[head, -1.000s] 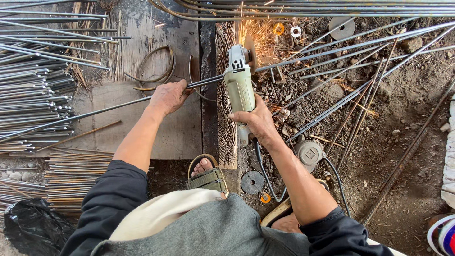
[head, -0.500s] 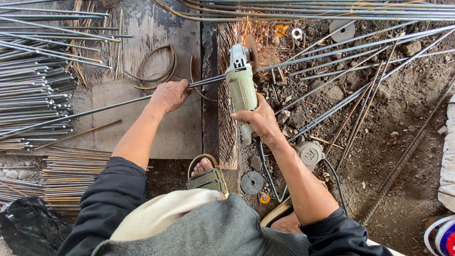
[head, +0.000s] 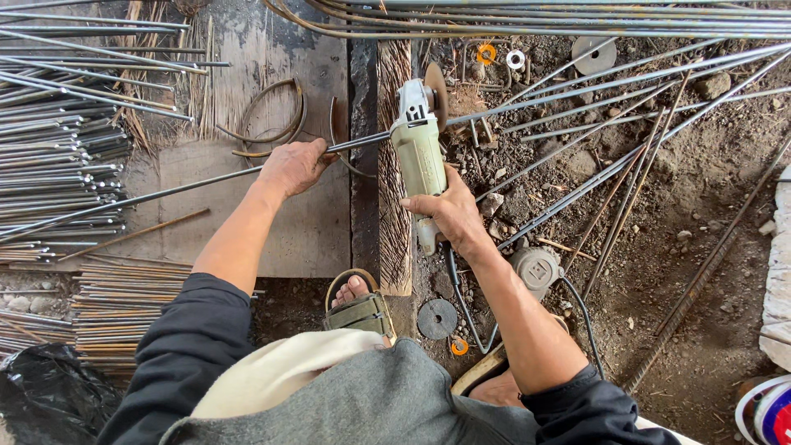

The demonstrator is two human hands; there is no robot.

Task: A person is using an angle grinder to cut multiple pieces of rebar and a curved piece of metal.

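Head view: left hand [head: 294,166] clamped round the rod [head: 148,198], pinning it on the plank [head: 309,222]; right hand [head: 449,213] wrapped round the grinder [head: 418,156], its disc [head: 437,95] at the rod

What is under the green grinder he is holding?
Under the green grinder, held by the right hand, runs a scorched wooden plank with the thin steel rod laid across it, pinned by the left hand. The spot where disc meets rod is covered by the tool.
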